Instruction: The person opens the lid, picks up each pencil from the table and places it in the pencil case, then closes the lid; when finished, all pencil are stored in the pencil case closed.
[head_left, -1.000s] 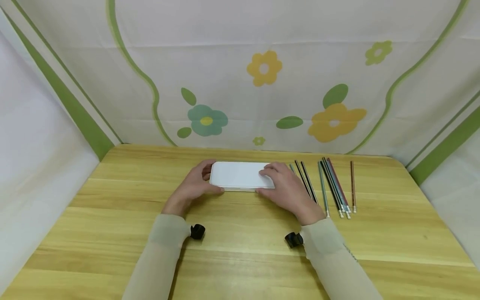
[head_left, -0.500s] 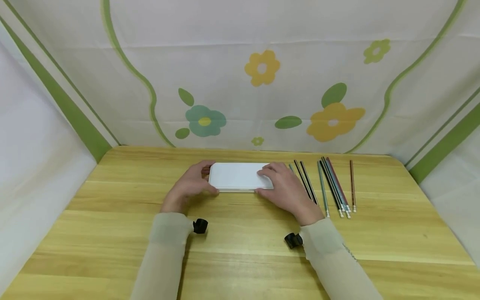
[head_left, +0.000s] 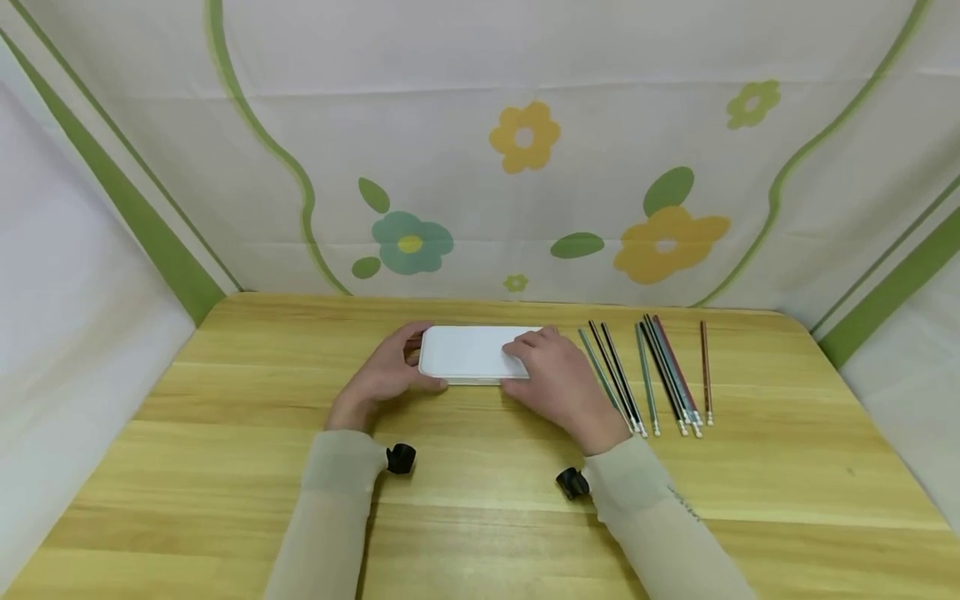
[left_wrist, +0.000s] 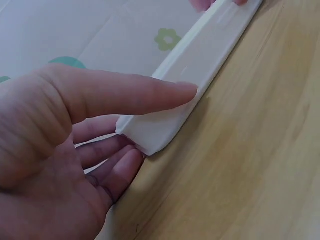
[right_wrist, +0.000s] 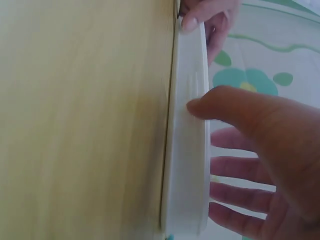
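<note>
A flat white pencil case with rounded corners lies lid-down flat across the table, its long front side facing me. My left hand grips its left end, the thumb along the front wall and the other fingers around the end. Toward the right end, my right hand holds the case, thumb against the front wall and fingers over the top. That hand covers the case's right end in the head view. The right wrist view shows the front wall's short moulded lines. The inside is hidden.
Several pencils with white eraser ends lie to the right of the case, some in a bundle, one brown pencil apart. A flowered cloth hangs along the table's back edge.
My right hand has slid left along the pencil case, so the eraser ends of the nearest pencils now show. The left hand has shifted only slightly at its end.
</note>
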